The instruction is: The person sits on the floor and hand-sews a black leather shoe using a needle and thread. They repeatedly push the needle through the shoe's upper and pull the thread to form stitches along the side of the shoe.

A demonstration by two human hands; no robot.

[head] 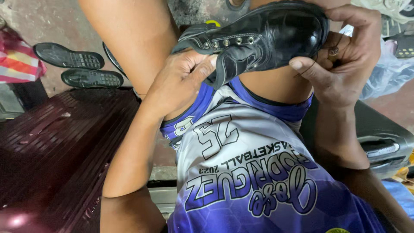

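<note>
A black leather lace-up shoe [263,39] with metal eyelets lies across my knees, its toe to the right. My left hand [179,77] grips its opening and tongue from below. At the toe, my right hand [343,60] curls around the sole edge and pinches a thin dark thread between thumb and fingers. A small needle or metal bit seems to show near the fingers, too small to be sure. My lap is covered by white and purple sports clothing [250,172].
A dark red ribbed suitcase [56,155] stands at my left. Two loose black shoe soles [82,64] lie on the concrete floor beyond it. A striped cloth [17,60] is at far left. A black hard case [384,142] and plastic bags [388,69] are at right.
</note>
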